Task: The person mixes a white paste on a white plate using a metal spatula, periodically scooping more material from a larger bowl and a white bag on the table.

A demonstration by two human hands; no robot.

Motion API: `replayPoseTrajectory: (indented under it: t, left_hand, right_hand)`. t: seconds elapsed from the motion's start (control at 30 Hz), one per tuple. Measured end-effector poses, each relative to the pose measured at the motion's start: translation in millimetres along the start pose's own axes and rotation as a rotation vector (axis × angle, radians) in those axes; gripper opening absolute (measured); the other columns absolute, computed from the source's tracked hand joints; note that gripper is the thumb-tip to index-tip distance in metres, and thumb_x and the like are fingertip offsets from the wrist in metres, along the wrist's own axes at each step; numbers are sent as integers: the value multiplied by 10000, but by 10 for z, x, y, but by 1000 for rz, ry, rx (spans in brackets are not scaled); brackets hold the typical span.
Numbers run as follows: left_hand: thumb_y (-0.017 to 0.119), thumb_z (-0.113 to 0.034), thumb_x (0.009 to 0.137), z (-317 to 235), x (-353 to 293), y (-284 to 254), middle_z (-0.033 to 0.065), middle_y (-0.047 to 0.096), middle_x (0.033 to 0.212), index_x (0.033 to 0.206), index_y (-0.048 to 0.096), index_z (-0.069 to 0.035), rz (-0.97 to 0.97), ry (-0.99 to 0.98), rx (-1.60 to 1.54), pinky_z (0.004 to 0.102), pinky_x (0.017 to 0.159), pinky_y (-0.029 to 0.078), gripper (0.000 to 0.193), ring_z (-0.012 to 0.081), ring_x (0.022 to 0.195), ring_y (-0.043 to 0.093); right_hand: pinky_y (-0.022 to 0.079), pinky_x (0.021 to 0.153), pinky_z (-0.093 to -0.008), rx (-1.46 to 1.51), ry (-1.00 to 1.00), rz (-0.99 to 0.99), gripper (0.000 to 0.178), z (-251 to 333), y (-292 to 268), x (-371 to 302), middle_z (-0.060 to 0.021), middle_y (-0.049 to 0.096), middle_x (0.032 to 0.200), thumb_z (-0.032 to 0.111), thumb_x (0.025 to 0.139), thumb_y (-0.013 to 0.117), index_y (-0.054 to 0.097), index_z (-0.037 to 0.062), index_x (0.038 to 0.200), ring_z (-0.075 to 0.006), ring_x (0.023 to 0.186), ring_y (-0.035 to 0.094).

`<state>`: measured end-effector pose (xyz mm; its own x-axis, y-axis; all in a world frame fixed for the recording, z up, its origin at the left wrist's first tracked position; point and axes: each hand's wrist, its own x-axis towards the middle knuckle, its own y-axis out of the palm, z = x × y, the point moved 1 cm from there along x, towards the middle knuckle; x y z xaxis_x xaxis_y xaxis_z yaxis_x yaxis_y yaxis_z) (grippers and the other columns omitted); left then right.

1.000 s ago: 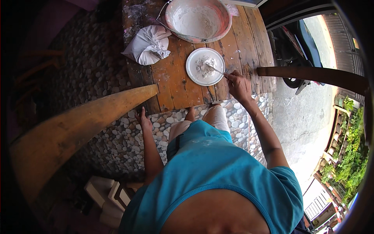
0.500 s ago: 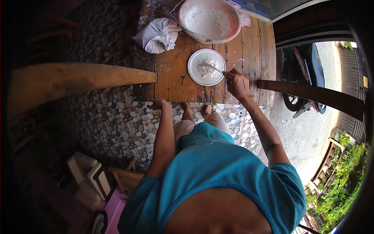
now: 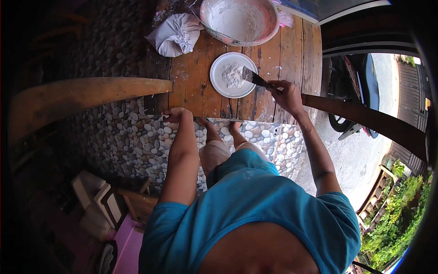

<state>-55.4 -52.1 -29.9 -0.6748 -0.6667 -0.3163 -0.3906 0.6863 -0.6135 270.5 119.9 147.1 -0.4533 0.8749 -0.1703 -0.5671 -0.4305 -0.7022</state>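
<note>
My right hand (image 3: 286, 95) is closed around the handle of a putty knife (image 3: 254, 78). The knife's broad blade is tilted over the right rim of a round white lid (image 3: 219, 86). A loose heap of whitish, crumbly paste or powder (image 3: 233, 76) sits in the middle of the lid, just left of the blade's tip. The lid lies on a worn wooden table (image 3: 196, 98). My left hand (image 3: 177, 114) is beside the table's near edge, holding nothing, its fingers loosely apart; whether it touches the wood I cannot tell.
Beyond the lid stands a wide bucket (image 3: 239, 23), its inside coated white. A crumpled white bag (image 3: 177, 35) lies left of it. Wooden bars (image 3: 96, 86) reach the table from both sides. A motorcycle (image 3: 365, 91) is parked at the right, and pebble-patterned flooring (image 3: 137, 141) runs below.
The putty knife has come up out of the heap, its blade now turned to show its flat side. My right hand has shifted slightly right. My left hand remains by the table edge.
</note>
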Motion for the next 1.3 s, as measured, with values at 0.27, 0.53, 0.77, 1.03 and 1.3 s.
replayPoseTrajectory:
  t: [0.27, 0.53, 0.77, 1.03, 1.3]
  left_hand:
    - [322, -558, 958, 89, 75, 6, 251, 611, 1106, 1168, 528, -44, 29, -24, -3, 555, 851, 488, 592, 463, 1002, 595]
    - [295, -546, 962, 116, 234, 33, 282, 594, 1147, 1184, 520, -13, -5, 6, 107, 563, 894, 487, 620, 482, 1026, 582]
    - [285, -543, 964, -17, -18, -23, 309, 597, 1112, 1150, 517, 13, 15, -8, 88, 572, 920, 469, 630, 493, 1028, 577]
    - [281, -538, 968, -75, -66, -46, 301, 623, 1047, 1116, 527, -13, -15, 20, 174, 601, 836, 504, 599, 498, 962, 601]
    - [311, -531, 968, 64, 113, 26, 276, 644, 981, 1073, 534, 13, -12, 54, 121, 567, 792, 517, 597, 480, 932, 615]
  right_hand:
    - [471, 515, -263, 289, 310, 184, 277, -557, 346, -309, -82, 686, 718, 185, 872, 644, 698, 43, 1104, -81, 539, 585]
    - [411, 542, -208, 850, 527, 141, 342, -555, 813, -346, 9, 640, 813, 199, 869, 660, 659, 43, 1173, -61, 626, 539]
    - [507, 588, -299, 153, -9, -155, 305, -155, 607, -186, -24, 675, 921, 114, 795, 675, 699, 164, 1095, -154, 671, 651]
    - [518, 572, -330, -200, -148, -173, 275, 105, 371, -94, -31, 651, 883, 101, 796, 671, 717, 187, 1053, -233, 689, 666]
    - [502, 581, -269, 56, 163, 28, 265, -457, -14, 290, -87, 723, 837, 150, 810, 705, 722, 82, 1066, -95, 633, 636]
